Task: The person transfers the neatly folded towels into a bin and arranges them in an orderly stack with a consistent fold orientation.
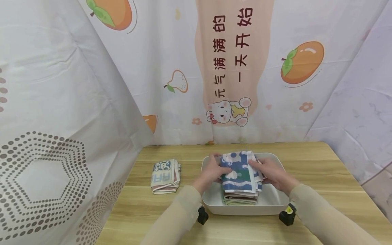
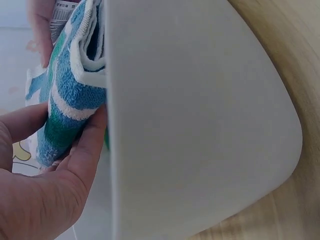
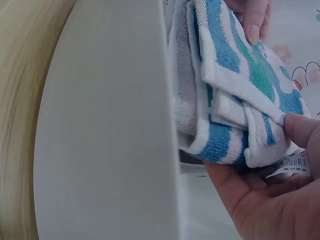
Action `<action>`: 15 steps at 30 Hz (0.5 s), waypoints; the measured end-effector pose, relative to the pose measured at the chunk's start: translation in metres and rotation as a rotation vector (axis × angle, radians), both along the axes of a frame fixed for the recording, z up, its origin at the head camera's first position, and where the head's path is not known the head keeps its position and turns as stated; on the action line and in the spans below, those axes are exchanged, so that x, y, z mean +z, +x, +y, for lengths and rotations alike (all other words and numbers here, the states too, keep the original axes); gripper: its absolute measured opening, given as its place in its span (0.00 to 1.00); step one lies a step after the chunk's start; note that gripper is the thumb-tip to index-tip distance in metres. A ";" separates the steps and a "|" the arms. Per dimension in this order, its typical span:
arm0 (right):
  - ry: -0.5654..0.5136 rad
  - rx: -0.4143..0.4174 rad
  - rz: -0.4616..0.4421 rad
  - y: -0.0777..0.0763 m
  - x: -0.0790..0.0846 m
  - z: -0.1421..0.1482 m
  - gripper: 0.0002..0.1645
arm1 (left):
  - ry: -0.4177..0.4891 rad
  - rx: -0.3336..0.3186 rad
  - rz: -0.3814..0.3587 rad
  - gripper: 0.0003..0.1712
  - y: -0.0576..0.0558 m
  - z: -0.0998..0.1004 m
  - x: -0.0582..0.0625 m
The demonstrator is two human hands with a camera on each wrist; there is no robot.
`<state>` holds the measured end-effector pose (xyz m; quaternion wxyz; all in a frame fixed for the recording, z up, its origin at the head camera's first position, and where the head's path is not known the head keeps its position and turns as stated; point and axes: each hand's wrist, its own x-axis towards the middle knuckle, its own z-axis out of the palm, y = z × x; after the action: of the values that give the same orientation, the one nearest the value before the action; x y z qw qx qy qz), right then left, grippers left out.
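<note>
Both hands hold a folded blue, white and green towel [image 1: 239, 175] above a white plastic bin [image 1: 269, 210]. My left hand [image 1: 212, 170] pinches its left side, thumb on top and fingers underneath, as the left wrist view shows. On the other side my right hand [image 1: 273, 173] grips the white-edged corner, thumb above and fingers below; a paper label [image 3: 295, 164] shows by those fingers. Under the towel, other folded towels [image 1: 240, 200] are stacked in the bin, a greenish one lowest. Whether the held towel touches the stack cannot be told.
Left of the bin, another folded towel [image 1: 165, 177] with a cartoon print lies on the wooden table [image 1: 137, 217]. A printed curtain [image 1: 171, 51] hangs behind the table's back edge, and another covers the left side. Small black devices are worn at both wrists.
</note>
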<state>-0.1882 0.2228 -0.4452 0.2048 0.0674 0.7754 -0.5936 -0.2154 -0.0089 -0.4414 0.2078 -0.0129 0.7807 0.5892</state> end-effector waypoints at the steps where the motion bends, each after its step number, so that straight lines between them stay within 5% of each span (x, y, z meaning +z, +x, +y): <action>1: 0.005 -0.002 0.000 0.000 -0.001 0.000 0.42 | -0.002 -0.001 0.002 0.45 0.000 0.000 0.000; 15: 0.036 -0.033 0.005 0.002 -0.011 0.000 0.44 | -0.048 -0.054 0.023 0.39 -0.001 0.001 -0.010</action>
<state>-0.1860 0.2225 -0.4561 0.1917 0.0824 0.7853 -0.5829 -0.2167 -0.0083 -0.4517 0.2145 0.0102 0.7969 0.5646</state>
